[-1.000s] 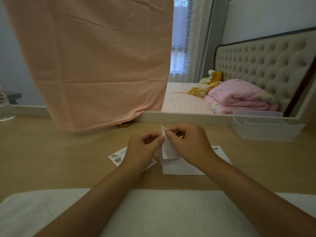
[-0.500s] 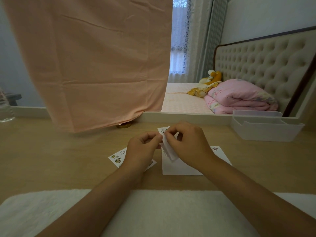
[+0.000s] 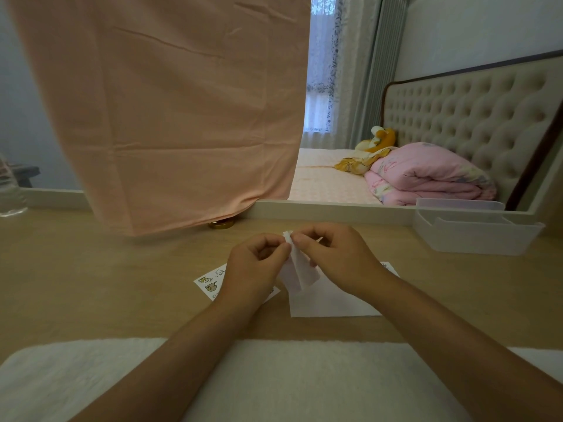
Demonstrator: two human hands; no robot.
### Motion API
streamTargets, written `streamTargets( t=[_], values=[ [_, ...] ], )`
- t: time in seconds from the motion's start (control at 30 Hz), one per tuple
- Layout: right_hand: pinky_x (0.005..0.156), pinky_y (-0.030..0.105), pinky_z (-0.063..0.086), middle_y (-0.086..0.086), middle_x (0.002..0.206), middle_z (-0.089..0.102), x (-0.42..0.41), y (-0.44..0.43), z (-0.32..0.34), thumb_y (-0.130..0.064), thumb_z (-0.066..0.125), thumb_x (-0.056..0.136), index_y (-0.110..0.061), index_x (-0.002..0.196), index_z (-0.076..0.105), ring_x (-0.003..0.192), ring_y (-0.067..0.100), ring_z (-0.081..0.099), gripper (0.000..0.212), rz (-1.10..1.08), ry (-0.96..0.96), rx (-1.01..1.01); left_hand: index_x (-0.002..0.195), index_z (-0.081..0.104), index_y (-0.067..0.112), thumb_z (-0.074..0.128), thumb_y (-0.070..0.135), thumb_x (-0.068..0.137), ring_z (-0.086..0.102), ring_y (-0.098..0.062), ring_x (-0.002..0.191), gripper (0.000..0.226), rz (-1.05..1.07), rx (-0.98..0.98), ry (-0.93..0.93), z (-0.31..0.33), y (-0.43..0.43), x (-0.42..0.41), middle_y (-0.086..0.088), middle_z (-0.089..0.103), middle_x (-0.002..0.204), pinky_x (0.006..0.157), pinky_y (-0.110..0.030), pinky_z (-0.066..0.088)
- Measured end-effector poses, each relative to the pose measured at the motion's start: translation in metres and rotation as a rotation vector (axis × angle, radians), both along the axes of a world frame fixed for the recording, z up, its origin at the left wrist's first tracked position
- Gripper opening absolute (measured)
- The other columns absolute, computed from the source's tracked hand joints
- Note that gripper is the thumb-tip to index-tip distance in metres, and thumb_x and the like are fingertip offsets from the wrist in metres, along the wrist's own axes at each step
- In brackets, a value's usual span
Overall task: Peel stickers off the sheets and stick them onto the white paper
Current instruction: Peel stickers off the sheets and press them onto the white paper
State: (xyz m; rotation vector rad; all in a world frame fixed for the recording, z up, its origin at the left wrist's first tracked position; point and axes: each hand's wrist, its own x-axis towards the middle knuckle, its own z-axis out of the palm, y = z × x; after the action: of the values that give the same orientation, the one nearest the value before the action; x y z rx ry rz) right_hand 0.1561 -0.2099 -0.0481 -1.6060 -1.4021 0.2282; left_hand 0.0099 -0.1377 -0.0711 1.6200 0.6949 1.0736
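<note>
The left hand (image 3: 253, 266) and right hand (image 3: 338, 260) pinch the top edge of a thin, limp sheet (image 3: 297, 271), hanging long axis down, perhaps mid-peel. Directly beneath, nearer the right hand, flat white paper (image 3: 335, 303) lies mid-desk (image 3: 91, 284); a second sheet (image 3: 210, 281) lies just left.

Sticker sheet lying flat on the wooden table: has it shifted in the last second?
No. The flat cartoon sticker sheet keeps its place, just left of the white paper sheet that lies on the table.
</note>
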Motion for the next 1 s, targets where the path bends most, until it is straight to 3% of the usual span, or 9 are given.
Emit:
streamTargets(
  t=[0.1, 0.27, 0.37, 0.47, 0.6, 0.7, 0.8, 1.0],
  values=[
    [0.074, 0.040, 0.058, -0.018, 0.088, 0.073, 0.000, -0.001, -0.001, -0.033, 0.073, 0.089, -0.035, 0.089, 0.077, 0.070, 0.004, 0.062, 0.005, -0.103, -0.090, 0.043, 0.094, 0.078, 0.016, 0.068, 0.013, 0.093, 0.070, -0.004, 0.085, 0.010, -0.006, 0.019, 0.002, 0.001, -0.001, 0.000, 0.006, 0.076, 0.088, 0.069, -0.011, 0.051],
    [0.072, 0.037, 0.058, -0.018, 0.092, 0.072, -0.002, -0.001, 0.000, -0.031, 0.066, 0.093, -0.031, 0.099, 0.078, 0.072, 0.005, 0.064, 0.013, -0.164, -0.156, 0.058, 0.088, 0.078, 0.019, 0.068, 0.013, 0.092, 0.066, 0.004, 0.081, 0.012, 0.005, -0.035, -0.009, 0.002, -0.003, 0.000, 0.012, 0.074, 0.084, 0.065, -0.005, 0.046],
    [0.070, 0.028, 0.055, -0.019, 0.089, 0.071, -0.003, -0.001, 0.000, -0.030, 0.066, 0.093, -0.030, 0.098, 0.078, 0.070, 0.002, 0.062, 0.013, -0.163, -0.163, 0.071, 0.090, 0.076, 0.019, 0.066, 0.016, 0.093, 0.069, -0.006, 0.081, 0.011, -0.006, -0.072, 0.029, 0.003, -0.002, 0.001, 0.006, 0.074, 0.083, 0.063, -0.011, 0.048],
    [0.065, 0.024, 0.050, -0.019, 0.084, 0.069, -0.002, -0.003, -0.001, -0.034, 0.066, 0.093, -0.031, 0.095, 0.078, 0.069, -0.001, 0.057, 0.012, -0.144, -0.306, 0.101, 0.098, 0.074, 0.022, 0.064, 0.025, 0.093, 0.070, -0.014, 0.085, 0.012, -0.038, -0.140, 0.055, 0.007, -0.002, 0.002, 0.004, 0.075, 0.089, 0.067, -0.026, 0.047],
    [0.061, 0.024, 0.047, -0.017, 0.083, 0.067, -0.003, -0.005, 0.000, -0.034, 0.066, 0.092, -0.030, 0.091, 0.076, 0.067, -0.002, 0.053, 0.010, -0.151, -0.438, 0.146, 0.099, 0.076, 0.025, 0.064, 0.034, 0.094, 0.070, -0.004, 0.079, 0.016, -0.053, -0.078, 0.078, 0.007, -0.002, 0.000, 0.008, 0.075, 0.088, 0.059, -0.011, 0.047],
    [0.062, 0.029, 0.052, -0.016, 0.082, 0.069, -0.004, -0.005, -0.001, -0.032, 0.066, 0.092, -0.029, 0.088, 0.076, 0.067, 0.000, 0.056, 0.011, -0.159, -0.380, 0.137, 0.092, 0.077, 0.022, 0.068, 0.024, 0.094, 0.066, 0.000, 0.070, 0.010, -0.004, -0.086, 0.050, 0.005, -0.001, 0.001, 0.010, 0.074, 0.078, 0.052, -0.005, 0.043],
    [0.065, 0.033, 0.055, -0.019, 0.083, 0.070, -0.001, -0.003, 0.001, -0.033, 0.065, 0.091, -0.031, 0.085, 0.077, 0.069, 0.003, 0.060, 0.013, -0.145, -0.255, 0.063, 0.091, 0.078, 0.018, 0.069, 0.017, 0.092, 0.065, 0.001, 0.066, 0.008, 0.006, -0.075, 0.016, 0.004, -0.001, 0.002, 0.012, 0.073, 0.073, 0.055, -0.005, 0.043],
    [0.064, 0.024, 0.053, -0.018, 0.078, 0.072, 0.009, -0.003, 0.007, -0.026, 0.069, 0.093, -0.029, 0.083, 0.078, 0.067, 0.000, 0.064, 0.014, -0.006, -0.095, -0.057, 0.091, 0.075, 0.023, 0.071, 0.012, 0.090, 0.066, 0.003, 0.067, 0.012, 0.029, -0.016, 0.025, 0.003, 0.001, 0.000, 0.014, 0.074, 0.076, 0.061, -0.010, 0.049]
  ],
)
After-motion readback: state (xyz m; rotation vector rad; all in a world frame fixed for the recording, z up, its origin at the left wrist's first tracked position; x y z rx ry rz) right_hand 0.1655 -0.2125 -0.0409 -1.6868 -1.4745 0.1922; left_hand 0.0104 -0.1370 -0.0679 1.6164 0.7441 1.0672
